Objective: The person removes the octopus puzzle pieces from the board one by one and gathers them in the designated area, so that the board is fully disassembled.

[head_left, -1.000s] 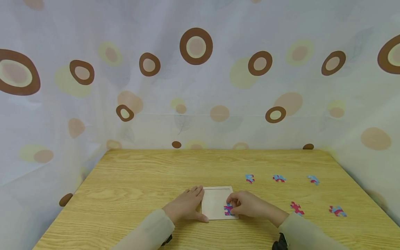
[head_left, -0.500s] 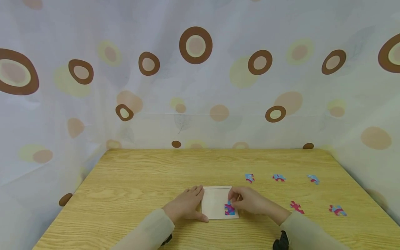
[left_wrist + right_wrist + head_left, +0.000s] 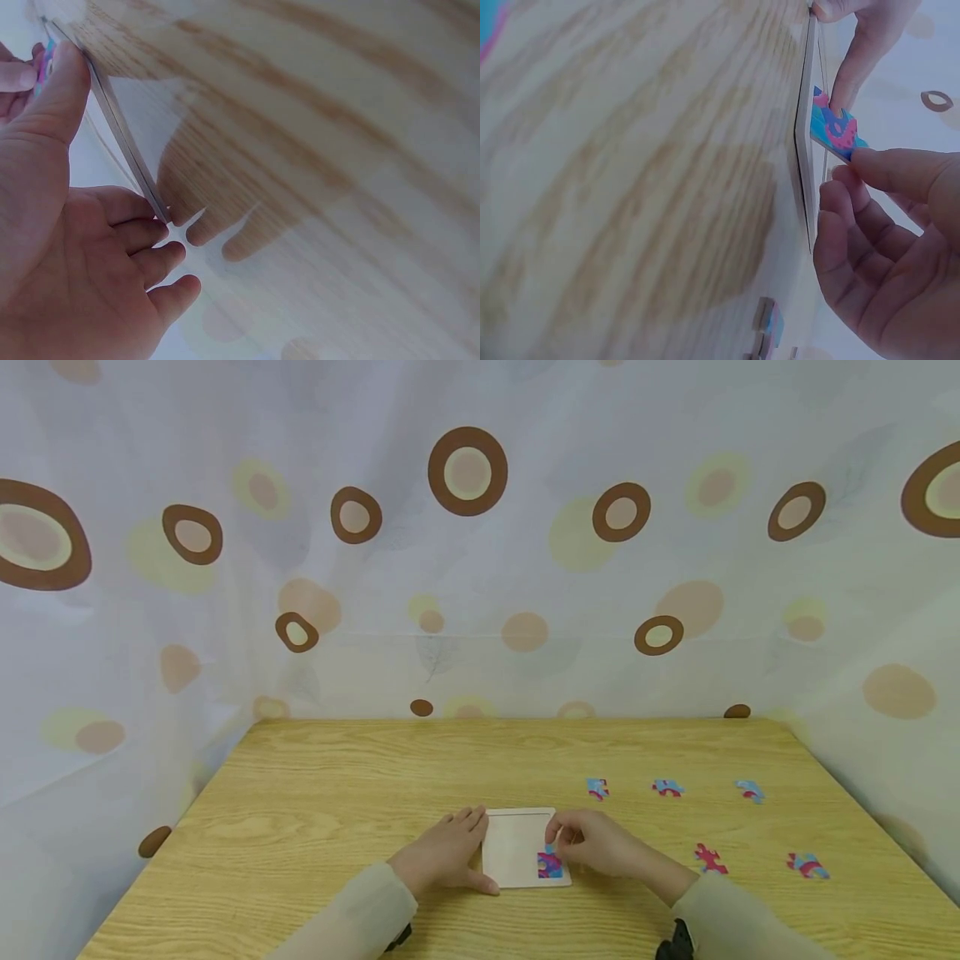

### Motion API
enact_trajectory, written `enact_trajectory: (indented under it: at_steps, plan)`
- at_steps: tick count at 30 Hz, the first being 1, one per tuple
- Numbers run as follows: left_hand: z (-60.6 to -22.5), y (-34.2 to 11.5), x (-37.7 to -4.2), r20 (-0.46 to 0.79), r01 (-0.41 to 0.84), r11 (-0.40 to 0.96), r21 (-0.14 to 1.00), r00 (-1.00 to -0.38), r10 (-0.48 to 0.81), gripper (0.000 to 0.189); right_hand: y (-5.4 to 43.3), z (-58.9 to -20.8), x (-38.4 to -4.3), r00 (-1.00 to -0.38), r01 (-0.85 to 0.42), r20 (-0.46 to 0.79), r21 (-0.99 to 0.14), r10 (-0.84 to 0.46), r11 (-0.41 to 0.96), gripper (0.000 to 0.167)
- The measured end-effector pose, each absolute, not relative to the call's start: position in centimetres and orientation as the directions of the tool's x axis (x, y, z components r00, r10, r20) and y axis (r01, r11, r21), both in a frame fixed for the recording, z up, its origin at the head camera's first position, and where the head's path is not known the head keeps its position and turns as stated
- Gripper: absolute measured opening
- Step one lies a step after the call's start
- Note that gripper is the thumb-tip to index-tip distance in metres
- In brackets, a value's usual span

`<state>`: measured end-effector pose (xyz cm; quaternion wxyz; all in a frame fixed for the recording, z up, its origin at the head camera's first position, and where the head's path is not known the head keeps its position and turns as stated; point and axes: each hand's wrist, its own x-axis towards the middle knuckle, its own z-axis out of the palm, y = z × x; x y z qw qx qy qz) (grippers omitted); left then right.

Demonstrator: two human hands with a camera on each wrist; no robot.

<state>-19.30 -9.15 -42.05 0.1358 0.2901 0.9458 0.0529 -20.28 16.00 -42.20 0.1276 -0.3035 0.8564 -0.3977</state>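
Note:
A shallow white square tray [image 3: 513, 847] lies near the front of the wooden table. My left hand [image 3: 446, 852] rests along its left side, fingers stretched out, with the thumb at the near left corner. A pink, blue and purple jigsaw piece [image 3: 550, 865] is at the tray's near right corner. Thumb and fingertips of my right hand [image 3: 600, 845] pinch the piece's far end. In the right wrist view the jigsaw piece [image 3: 838, 129] slants up above the tray's rim [image 3: 802, 142]. The fingertips hide part of it.
Several loose jigsaw pieces lie to the right: a blue and red one [image 3: 597, 788], another behind the right forearm [image 3: 667, 787], a mostly blue one [image 3: 749, 790], a red one [image 3: 709, 858] and a striped one [image 3: 807, 865]. A patterned curtain [image 3: 480, 568] encloses the table.
The right hand shifted slightly away from me, its fingers moving to the jigsaw piece's far end and uncovering more of it. The left hand and tray stayed put.

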Motion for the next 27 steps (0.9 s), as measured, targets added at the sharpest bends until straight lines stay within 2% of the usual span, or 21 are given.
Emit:
enact_trajectory:
  at_steps: [5, 11, 19, 27]
  plan:
    - [-42.2, -9.2, -19.2, -0.214, 0.531, 0.83, 0.172, -0.802, 0.557, 0.097, 16.2, -42.0, -20.3, -0.801, -0.405, 0.037, -0.768, -0.598, 0.495, 0.009]
    - [-42.3, -9.2, -19.3, -0.215, 0.529, 0.831, 0.174, -0.803, 0.556, 0.097, 18.4, -41.4, -20.5, -0.787, -0.368, 0.038, -0.829, -0.616, 0.42, 0.004]
    - [-42.2, -9.2, -19.2, -0.218, 0.536, 0.827, 0.169, -0.798, 0.561, 0.096, 23.6, -40.1, -20.5, -0.815, -0.285, -0.031, -0.847, -0.578, 0.448, 0.012]
    - [-41.9, -9.3, -19.0, -0.222, 0.534, 0.825, 0.185, -0.795, 0.565, 0.096, 30.8, -40.3, -19.8, -0.822, -0.278, -0.014, -0.862, -0.569, 0.423, 0.015]
